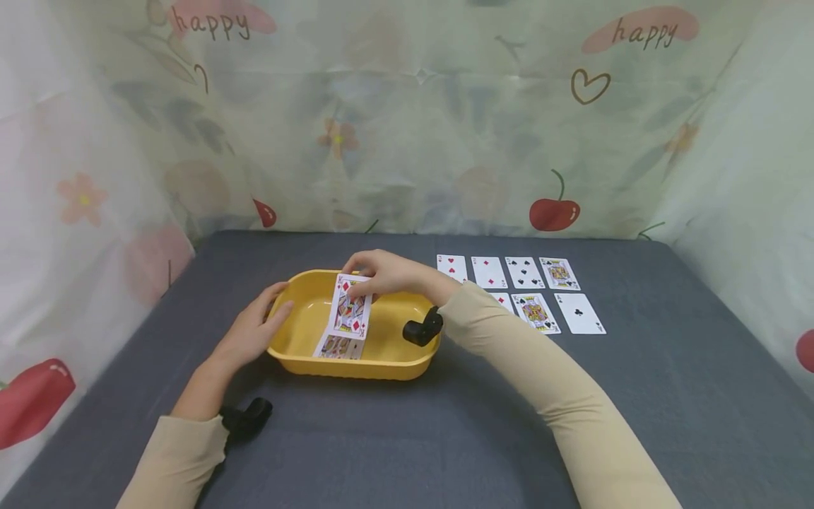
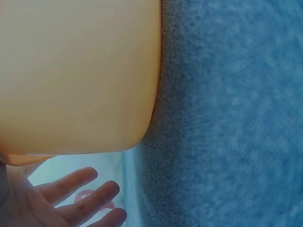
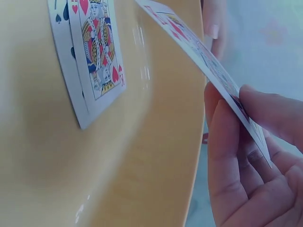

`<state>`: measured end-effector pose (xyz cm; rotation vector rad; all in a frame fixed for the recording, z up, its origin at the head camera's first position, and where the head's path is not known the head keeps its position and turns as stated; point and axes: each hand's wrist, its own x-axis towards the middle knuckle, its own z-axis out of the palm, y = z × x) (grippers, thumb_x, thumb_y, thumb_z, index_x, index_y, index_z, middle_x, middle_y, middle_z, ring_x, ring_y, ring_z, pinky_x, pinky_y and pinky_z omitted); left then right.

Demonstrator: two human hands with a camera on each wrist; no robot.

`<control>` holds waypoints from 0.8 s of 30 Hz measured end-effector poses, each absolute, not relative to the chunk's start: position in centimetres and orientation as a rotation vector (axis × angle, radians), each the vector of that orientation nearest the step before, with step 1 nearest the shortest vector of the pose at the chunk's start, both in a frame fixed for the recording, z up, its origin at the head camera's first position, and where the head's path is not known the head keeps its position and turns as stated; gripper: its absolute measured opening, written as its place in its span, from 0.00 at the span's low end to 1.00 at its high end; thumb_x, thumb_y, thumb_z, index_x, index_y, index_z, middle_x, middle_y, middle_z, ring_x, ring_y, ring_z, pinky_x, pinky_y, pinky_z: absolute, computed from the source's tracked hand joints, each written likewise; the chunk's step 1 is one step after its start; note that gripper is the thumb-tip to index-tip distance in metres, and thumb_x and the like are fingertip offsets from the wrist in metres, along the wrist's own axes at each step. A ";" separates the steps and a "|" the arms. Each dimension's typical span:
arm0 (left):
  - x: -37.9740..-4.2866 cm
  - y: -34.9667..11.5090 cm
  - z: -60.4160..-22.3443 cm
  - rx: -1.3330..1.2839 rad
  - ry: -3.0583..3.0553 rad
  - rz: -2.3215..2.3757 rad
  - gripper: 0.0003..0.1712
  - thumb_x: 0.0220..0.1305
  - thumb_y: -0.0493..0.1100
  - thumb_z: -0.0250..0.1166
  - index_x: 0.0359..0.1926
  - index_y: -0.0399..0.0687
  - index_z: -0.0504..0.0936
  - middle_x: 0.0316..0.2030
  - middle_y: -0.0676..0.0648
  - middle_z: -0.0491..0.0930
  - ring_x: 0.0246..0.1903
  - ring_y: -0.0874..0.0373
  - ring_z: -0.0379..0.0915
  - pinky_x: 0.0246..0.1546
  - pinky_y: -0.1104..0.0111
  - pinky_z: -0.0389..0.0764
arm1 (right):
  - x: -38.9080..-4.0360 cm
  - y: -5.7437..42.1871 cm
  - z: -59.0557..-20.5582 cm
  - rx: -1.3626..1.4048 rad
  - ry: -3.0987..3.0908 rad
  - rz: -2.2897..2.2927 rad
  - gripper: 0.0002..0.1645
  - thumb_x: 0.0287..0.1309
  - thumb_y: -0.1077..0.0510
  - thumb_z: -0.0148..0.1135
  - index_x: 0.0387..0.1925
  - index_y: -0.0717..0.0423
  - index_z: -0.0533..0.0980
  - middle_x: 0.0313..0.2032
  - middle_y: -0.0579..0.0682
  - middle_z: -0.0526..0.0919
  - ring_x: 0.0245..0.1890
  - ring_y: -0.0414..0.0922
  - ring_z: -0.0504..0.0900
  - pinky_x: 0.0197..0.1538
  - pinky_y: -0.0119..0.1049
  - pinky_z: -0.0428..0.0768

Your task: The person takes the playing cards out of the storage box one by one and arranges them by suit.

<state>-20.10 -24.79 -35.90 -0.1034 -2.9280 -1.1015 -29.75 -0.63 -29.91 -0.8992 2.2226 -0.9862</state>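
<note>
A yellow plastic basin (image 1: 388, 369) stands on the dark table. My left hand (image 1: 257, 329) holds its left rim, thumb over the edge inside; in the left wrist view other fingers (image 2: 90, 203) spread outside the wall. Above the basin my right hand (image 1: 388, 272) pinches a king of diamonds playing card (image 1: 351, 307) between thumb and fingers. That card is tilted in the right wrist view. On the basin floor lies a king of hearts (image 3: 102, 52), partly covering a spade card (image 3: 71, 90); in the head view the held card hides part of them.
Right of the basin, face-up cards lie in two rows, among them a black face card (image 1: 559, 273), another face card (image 1: 536, 313) and a club card (image 1: 580, 313). My right sleeve (image 1: 528, 360) covers part of the front row. A patterned curtain (image 1: 420, 141) surrounds the table.
</note>
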 end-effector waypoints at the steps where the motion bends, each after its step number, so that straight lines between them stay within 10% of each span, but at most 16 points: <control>1: -20.1 -24.8 -35.9 -0.107 -2.927 -1.101 0.35 0.71 0.57 0.43 0.70 0.42 0.52 0.68 0.32 0.55 0.66 0.35 0.54 0.64 0.43 0.58 | -29.8 -0.3 -29.9 -0.896 2.226 -0.998 0.21 0.59 0.59 0.60 0.54 0.55 0.70 0.40 0.56 0.84 0.29 0.39 0.82 0.48 0.48 0.80; 24: -20.1 -25.0 -36.0 -0.107 -2.943 -1.132 0.37 0.71 0.59 0.41 0.71 0.42 0.49 0.67 0.30 0.56 0.64 0.35 0.56 0.62 0.42 0.60 | -29.4 6.9 -30.0 -0.729 2.293 -1.191 0.22 0.58 0.58 0.61 0.54 0.53 0.70 0.41 0.57 0.84 0.33 0.43 0.83 0.40 0.35 0.82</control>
